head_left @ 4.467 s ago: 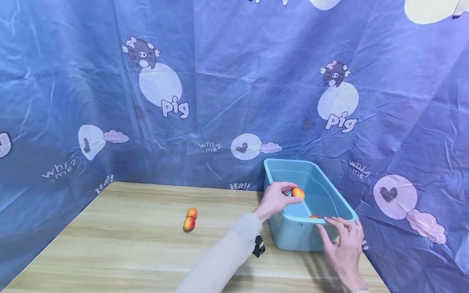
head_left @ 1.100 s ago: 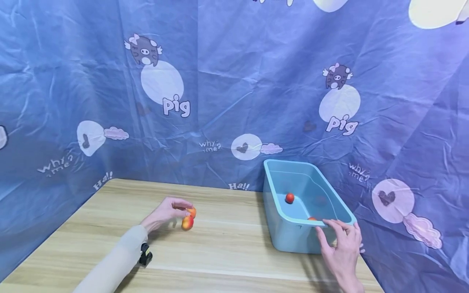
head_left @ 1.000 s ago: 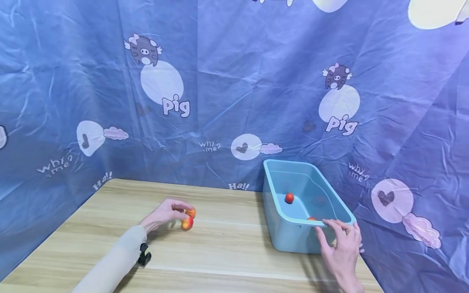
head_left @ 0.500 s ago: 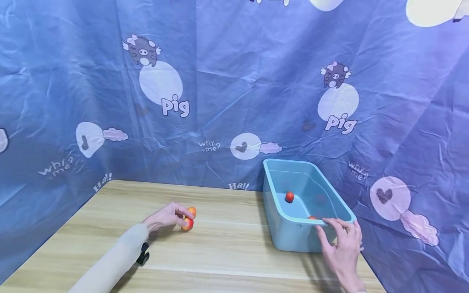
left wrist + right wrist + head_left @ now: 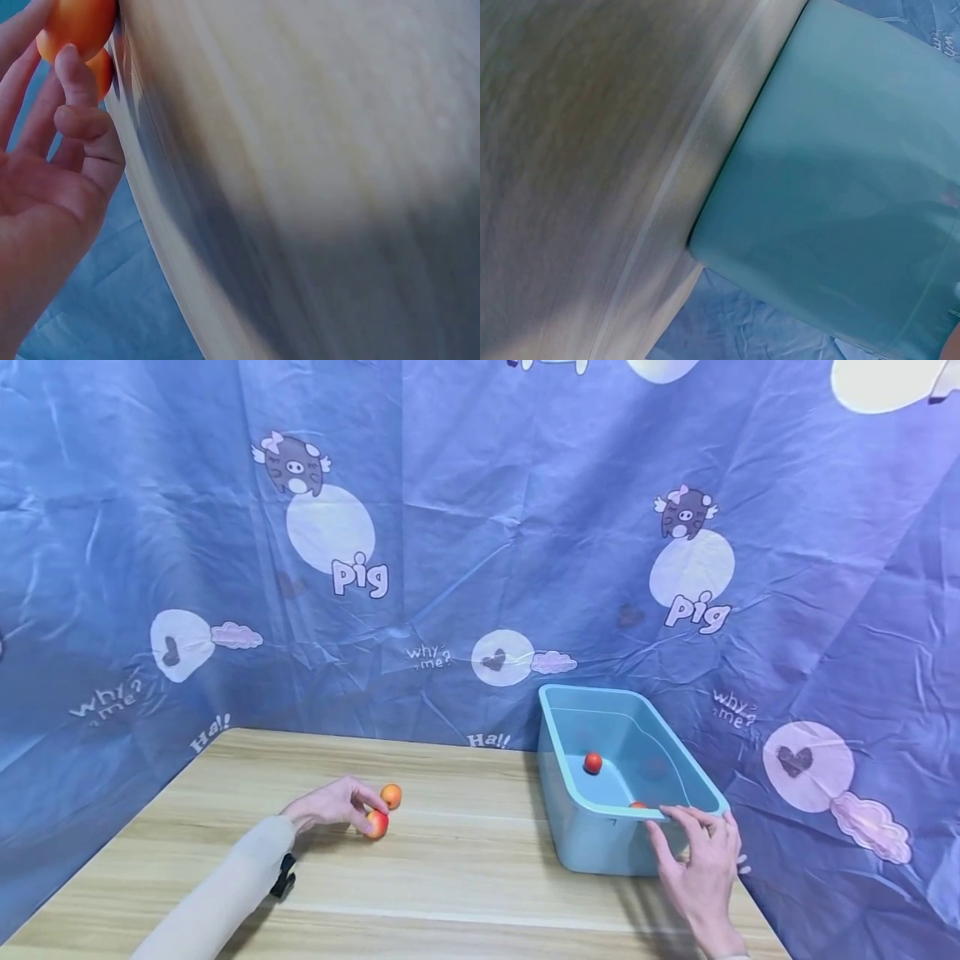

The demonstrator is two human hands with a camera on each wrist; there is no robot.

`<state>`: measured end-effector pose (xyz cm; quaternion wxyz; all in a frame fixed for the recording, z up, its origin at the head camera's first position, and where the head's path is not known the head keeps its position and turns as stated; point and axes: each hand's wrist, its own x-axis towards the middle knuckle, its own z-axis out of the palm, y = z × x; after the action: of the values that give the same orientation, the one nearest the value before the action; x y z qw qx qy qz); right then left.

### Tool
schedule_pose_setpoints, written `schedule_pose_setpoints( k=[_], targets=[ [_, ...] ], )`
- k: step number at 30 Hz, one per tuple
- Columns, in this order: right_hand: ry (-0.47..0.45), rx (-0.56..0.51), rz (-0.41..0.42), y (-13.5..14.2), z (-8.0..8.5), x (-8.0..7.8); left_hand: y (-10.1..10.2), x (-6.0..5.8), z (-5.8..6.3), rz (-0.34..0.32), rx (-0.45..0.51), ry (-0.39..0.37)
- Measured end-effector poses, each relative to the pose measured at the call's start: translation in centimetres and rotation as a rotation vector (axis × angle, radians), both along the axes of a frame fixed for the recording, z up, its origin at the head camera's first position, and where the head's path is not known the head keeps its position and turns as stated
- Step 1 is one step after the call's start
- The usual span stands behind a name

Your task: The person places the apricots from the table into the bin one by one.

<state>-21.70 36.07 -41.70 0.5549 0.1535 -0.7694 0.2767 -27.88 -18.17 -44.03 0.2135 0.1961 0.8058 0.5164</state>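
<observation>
My left hand (image 5: 336, 803) pinches a small red-and-yellow round fruit (image 5: 377, 825) at the left of the wooden table. Up close in the left wrist view, thumb and fingers close around this orange-looking fruit (image 5: 79, 26). Just behind it lies a second orange fruit (image 5: 391, 795), with a small gap between the two. At the right stands a blue plastic bin (image 5: 611, 839), whose near right corner my right hand (image 5: 701, 868) holds, fingers over the rim and thumb against the outer wall. In the right wrist view the bin's side (image 5: 840, 187) fills much of the picture.
Inside the bin lie a red fruit (image 5: 592, 763) and another orange fruit (image 5: 638, 806), mostly hidden by the near rim. A blue patterned cloth (image 5: 450, 527) hangs behind the wooden table (image 5: 450, 877) and along both sides.
Since the oldest frame, a fruit has gone from my left hand into the bin, and that hand has moved left. Lately it gripped the nearer fruit and drew it slightly toward me. The right hand stayed.
</observation>
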Motion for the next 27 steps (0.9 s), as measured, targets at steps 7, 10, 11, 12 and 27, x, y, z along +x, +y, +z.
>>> schedule_pose_setpoints(
  k=[7, 10, 11, 12, 27],
  targets=[
    [-0.011, 0.009, -0.004, 0.11, -0.13, 0.14, 0.51, 0.47, -0.26, -0.082, 0.051, -0.017],
    [-0.017, 0.008, -0.003, 0.16, -0.13, 0.16, 0.81, 0.59, -0.22, -0.110, 0.052, 0.006],
    [-0.020, 0.007, -0.002, 0.17, -0.12, 0.16, 0.85, 0.59, -0.23, -0.116, 0.053, 0.005],
    [-0.022, 0.006, -0.002, 0.18, -0.12, 0.15, 0.88, 0.58, -0.23, -0.121, 0.052, 0.008],
    [-0.024, 0.004, -0.006, 0.21, -0.13, 0.13, 0.52, 0.13, -0.64, -0.135, 0.089, -0.007]
  ],
)
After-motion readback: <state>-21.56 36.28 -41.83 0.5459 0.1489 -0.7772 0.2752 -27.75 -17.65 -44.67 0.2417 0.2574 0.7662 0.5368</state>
